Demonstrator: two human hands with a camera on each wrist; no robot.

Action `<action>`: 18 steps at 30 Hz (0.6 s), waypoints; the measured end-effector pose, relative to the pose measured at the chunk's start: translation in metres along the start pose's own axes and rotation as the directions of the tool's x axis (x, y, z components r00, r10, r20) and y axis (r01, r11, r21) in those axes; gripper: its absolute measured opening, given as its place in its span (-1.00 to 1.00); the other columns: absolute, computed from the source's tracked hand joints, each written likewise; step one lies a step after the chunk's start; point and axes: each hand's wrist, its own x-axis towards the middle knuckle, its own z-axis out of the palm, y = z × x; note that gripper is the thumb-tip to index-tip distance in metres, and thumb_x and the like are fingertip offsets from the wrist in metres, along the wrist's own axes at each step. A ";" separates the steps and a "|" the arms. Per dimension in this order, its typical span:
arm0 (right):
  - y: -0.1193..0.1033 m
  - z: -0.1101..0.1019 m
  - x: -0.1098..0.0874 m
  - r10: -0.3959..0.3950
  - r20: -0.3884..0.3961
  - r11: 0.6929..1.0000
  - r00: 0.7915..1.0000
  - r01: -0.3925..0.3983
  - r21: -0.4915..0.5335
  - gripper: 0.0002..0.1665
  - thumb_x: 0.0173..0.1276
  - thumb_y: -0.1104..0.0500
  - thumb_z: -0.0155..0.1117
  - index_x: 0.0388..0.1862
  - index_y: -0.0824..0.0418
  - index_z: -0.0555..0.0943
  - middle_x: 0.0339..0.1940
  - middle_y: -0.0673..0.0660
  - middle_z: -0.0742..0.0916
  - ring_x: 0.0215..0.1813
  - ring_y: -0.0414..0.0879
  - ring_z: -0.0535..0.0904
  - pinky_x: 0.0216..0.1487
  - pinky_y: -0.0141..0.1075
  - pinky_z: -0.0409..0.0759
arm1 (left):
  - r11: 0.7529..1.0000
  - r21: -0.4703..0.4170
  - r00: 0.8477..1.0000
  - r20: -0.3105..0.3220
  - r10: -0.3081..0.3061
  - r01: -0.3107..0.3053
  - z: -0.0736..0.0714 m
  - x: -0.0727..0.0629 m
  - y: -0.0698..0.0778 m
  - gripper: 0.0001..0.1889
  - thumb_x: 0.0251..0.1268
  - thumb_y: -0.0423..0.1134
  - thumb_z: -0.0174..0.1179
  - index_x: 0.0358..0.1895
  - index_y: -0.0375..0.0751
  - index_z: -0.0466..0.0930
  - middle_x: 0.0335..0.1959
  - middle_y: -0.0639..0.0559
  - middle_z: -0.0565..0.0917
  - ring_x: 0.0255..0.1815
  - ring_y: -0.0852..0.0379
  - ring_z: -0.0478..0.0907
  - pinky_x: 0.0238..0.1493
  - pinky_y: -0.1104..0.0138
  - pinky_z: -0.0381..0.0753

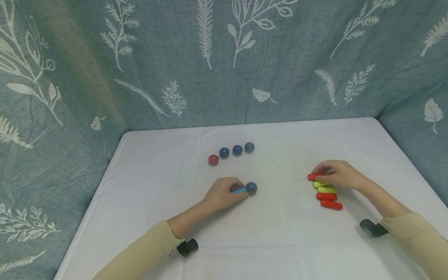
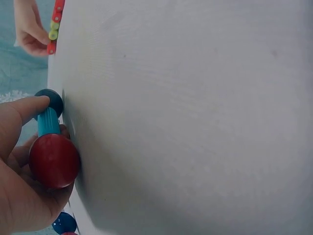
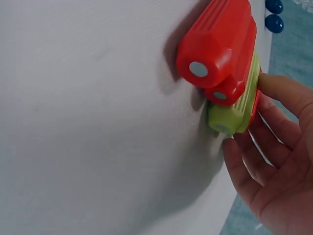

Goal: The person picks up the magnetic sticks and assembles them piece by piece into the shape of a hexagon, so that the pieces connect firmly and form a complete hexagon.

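Note:
Near the middle of the table my left hand (image 1: 224,194) grips a light-blue magnetic rod (image 2: 48,121). A red ball (image 2: 54,160) sits at the rod's near end and a dark blue ball (image 1: 251,188) at its far end, under my fingertips. On the right, my right hand (image 1: 338,174) pinches the farthest red rod (image 1: 311,177) of a side-by-side row, its fingers hiding part of it. Two yellow-green rods (image 1: 327,189) lie right beside that one, followed by two more red rods (image 1: 331,205). Pale round magnets show in the rod ends (image 3: 198,69).
Beyond my left hand, a red ball (image 1: 213,160) and three dark blue balls (image 1: 237,150) lie in a slanting line. A white cloth covers the table (image 1: 266,241). Green leaf-patterned fabric (image 1: 224,97) hangs behind it and at the sides.

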 end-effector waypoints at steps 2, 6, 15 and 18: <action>0.000 0.001 0.003 -0.010 0.004 1.000 1.000 0.010 0.002 -0.72 0.29 0.17 0.36 -0.05 0.25 0.67 -0.09 0.13 0.71 -0.07 0.05 0.56 -0.08 -0.13 0.59 | 1.000 0.000 1.000 0.000 -0.001 0.001 0.000 0.000 0.000 -0.83 0.18 -0.12 0.35 -0.23 -0.09 0.71 -0.44 0.21 0.65 -0.40 0.26 0.49 -0.27 0.38 0.50; -0.005 0.007 0.008 -0.035 0.003 0.999 0.999 0.035 0.005 -0.73 0.28 0.18 0.38 -0.06 0.23 0.67 -0.11 0.11 0.71 -0.08 0.04 0.56 -0.07 -0.13 0.57 | 1.000 0.002 1.000 -0.001 -0.002 0.002 0.000 -0.001 0.000 -0.82 0.18 -0.11 0.36 -0.23 -0.09 0.71 -0.43 0.21 0.65 -0.39 0.26 0.49 -0.26 0.38 0.50; -0.033 0.032 0.025 -0.145 -0.007 0.988 0.989 0.145 0.044 -0.74 0.25 0.21 0.41 -0.08 0.15 0.67 -0.12 0.03 0.71 -0.05 0.01 0.60 -0.03 -0.07 0.59 | 1.000 0.006 1.000 0.002 0.017 -0.017 0.000 -0.003 0.000 -0.83 0.18 -0.12 0.35 -0.22 -0.09 0.71 -0.42 0.20 0.65 -0.38 0.26 0.50 -0.26 0.38 0.50; -0.046 0.043 0.032 -0.208 0.003 0.976 0.978 0.207 0.073 -0.75 0.23 0.23 0.42 -0.09 0.13 0.68 -0.17 -0.02 0.71 -0.11 -0.07 0.59 -0.05 -0.15 0.60 | 1.000 0.003 1.000 0.000 0.021 -0.021 0.000 -0.003 0.000 -0.83 0.18 -0.12 0.36 -0.22 -0.09 0.71 -0.41 0.20 0.66 -0.37 0.25 0.50 -0.25 0.38 0.51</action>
